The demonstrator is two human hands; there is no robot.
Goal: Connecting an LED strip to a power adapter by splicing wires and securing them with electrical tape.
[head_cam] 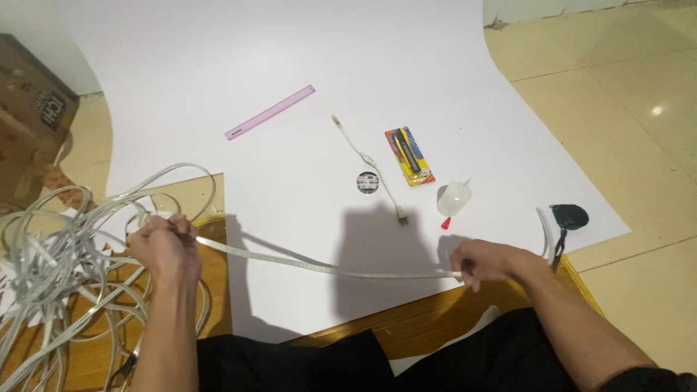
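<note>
White sheet (305, 65) covers most of the table (435, 316), whose wooden edge shows along the near side. To the left lies a big loose tangle of pale flat strip, the coil (58, 268), heaped partly on the wood and partly on the sheet. From that heap one length of strip (327, 268) runs out rightward, stretched nearly straight between the two hands, its long axis lying across the person from left to right and dipping a little toward the right.

Left hand (165, 247) sits at the coil's edge, forearm coming straight up from below, fingers curled shut around the strip where it leaves the tangle. Right hand (490, 261) is well apart from it, near the sheet's near right edge, forearm angled in from the lower right; its fingers pinch the strip at the far end of the stretched span. Both hands hold it just above the surface.

Beyond the strip, further up the sheet, lie smaller things: a purple ruler (270, 112), a white cord (370, 163) with a plug, a carded cutter (410, 156), a tape roll (368, 182), and a small glue bottle (453, 199) with a red tip.
</note>
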